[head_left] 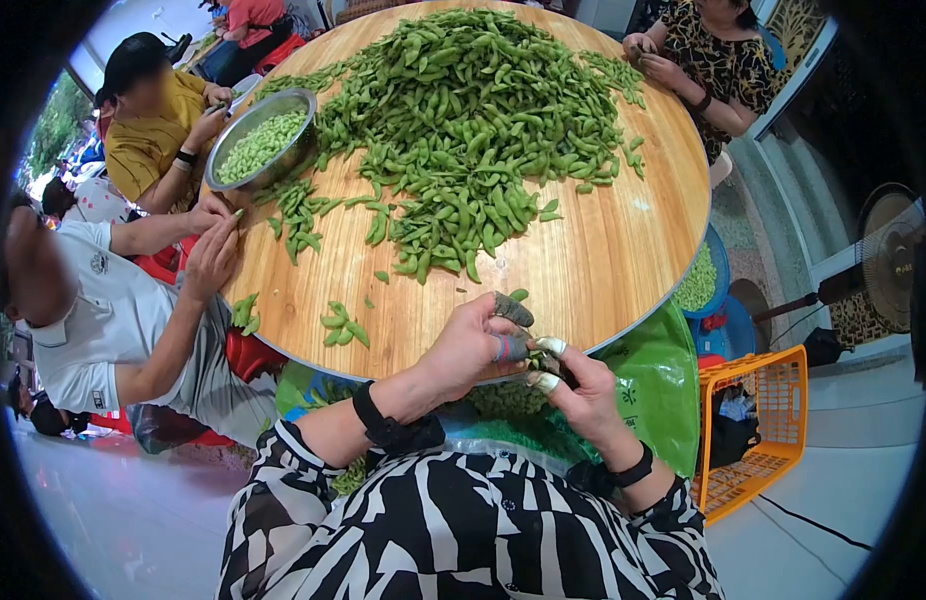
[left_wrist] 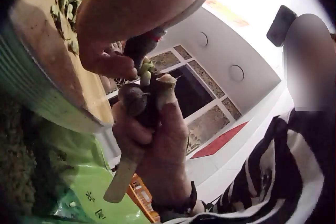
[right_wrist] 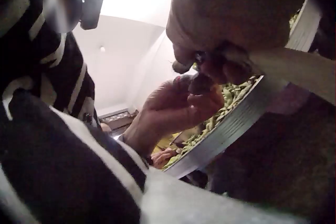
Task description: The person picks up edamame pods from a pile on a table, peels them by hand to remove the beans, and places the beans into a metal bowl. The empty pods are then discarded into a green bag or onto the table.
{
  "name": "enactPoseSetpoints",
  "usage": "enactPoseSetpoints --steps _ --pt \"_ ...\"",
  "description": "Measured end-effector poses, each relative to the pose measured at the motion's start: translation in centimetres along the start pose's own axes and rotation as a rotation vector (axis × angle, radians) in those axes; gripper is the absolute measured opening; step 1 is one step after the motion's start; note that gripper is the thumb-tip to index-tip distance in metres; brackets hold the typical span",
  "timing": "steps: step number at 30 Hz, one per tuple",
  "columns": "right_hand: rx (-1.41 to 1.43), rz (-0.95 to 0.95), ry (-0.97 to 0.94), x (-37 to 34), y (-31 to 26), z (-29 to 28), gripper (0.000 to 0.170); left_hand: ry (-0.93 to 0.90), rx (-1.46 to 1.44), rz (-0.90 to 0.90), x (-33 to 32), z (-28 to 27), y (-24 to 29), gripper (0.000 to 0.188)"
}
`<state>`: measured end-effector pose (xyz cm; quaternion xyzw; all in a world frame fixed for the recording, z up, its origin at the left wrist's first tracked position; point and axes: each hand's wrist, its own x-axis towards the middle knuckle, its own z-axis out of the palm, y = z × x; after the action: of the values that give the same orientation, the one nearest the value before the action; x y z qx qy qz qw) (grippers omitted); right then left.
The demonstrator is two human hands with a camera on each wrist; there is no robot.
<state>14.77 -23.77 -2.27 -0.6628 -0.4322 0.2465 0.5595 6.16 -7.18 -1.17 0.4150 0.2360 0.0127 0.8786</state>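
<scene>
My left hand (head_left: 468, 345) and right hand (head_left: 588, 395) meet just over the table's near edge. Between their fingertips is a small green soybean pod (left_wrist: 147, 69), mostly hidden; both hands pinch it. Dark grey covers wrap some left fingers (head_left: 513, 309), and white covers wrap the right thumb and a finger (head_left: 550, 346). A long pale shape (left_wrist: 122, 183) juts from under the right hand's curled fingers. In front lies a large heap of soybean pods (head_left: 483, 110) on the round wooden table (head_left: 603, 240). Shelled beans (head_left: 508, 398) lie below the hands.
A metal bowl of shelled beans (head_left: 266, 143) stands at the table's left. People sit at left and far right, their hands at the edge. Green plastic sheeting (head_left: 653, 385) hangs at my right, beside an orange crate (head_left: 783, 420), blue tubs (head_left: 721, 340) and a fan (head_left: 891, 250).
</scene>
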Motion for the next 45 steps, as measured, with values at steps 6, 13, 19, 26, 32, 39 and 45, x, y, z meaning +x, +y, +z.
enactPoseSetpoints --steps 6,13,19,26,32,39,45 --pt "0.02 0.104 0.158 -0.2 1.4 0.0 0.018 -0.078 0.081 0.073 0.0 -1.2 -0.4 0.041" --pt "0.575 0.41 0.126 0.7 -0.3 0.1 0.016 -0.167 -0.029 0.131 -0.8 -0.9 -0.5 0.049" --pt "0.452 0.435 -0.004 0.2 -0.1 0.0 0.019 -0.142 -0.021 0.207 -0.7 -1.1 -1.0 0.048" --pt "0.314 0.368 -0.051 -0.4 -1.3 -0.2 0.028 -0.063 0.212 0.276 -1.1 -1.5 0.3 0.044" --pt "0.416 0.328 -0.141 -0.3 -1.4 0.1 0.04 -0.043 0.355 0.292 -1.5 -0.8 -0.2 0.04" --pt "0.648 0.338 -0.113 -0.3 -0.8 0.5 0.042 -0.018 0.254 0.288 -1.0 -0.9 -0.2 0.046" --pt "0.615 0.353 -0.103 -0.6 -0.7 0.4 0.042 0.003 0.326 0.317 -1.1 -0.4 -0.2 0.046"
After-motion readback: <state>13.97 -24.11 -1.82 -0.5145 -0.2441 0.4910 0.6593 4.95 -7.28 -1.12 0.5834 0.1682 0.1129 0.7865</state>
